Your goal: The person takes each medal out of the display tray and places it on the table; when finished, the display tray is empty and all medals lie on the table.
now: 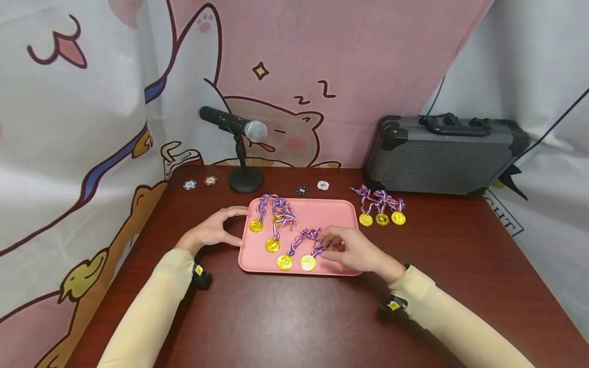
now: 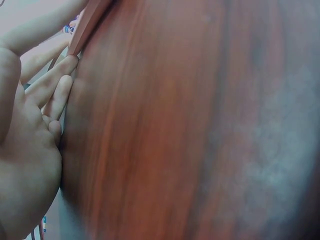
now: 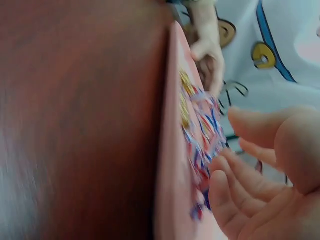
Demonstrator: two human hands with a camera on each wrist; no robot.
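A dark reddish-brown wooden surface (image 1: 294, 317) filled the near half of the scene, backed by a hanging cloth (image 1: 294, 66) printed with pink and white cartoon animals. At the far side stood a microphone (image 1: 234, 124) on a round black stand, with four small poker chips (image 1: 189, 184) lying in a loose row on either side of it. To the far right a grey hard case (image 1: 444, 153) lay against the cloth, and just in front of it three gold medals (image 1: 382, 219) with striped ribbons sat in a row on the bare wood. A pink tray (image 1: 331, 214) rested in the middle, carrying more medals. The left hand (image 1: 213, 230) rested at the tray's left edge, its grip loosely open, fingers touching the rim. The right hand (image 1: 356, 249) lay over the tray's near right part, fingertips curled onto the striped ribbon (image 1: 317, 248) of a medal (image 1: 308, 263) near the front edge; the blurred wrist view showed the fingers partly open beside the ribbon.
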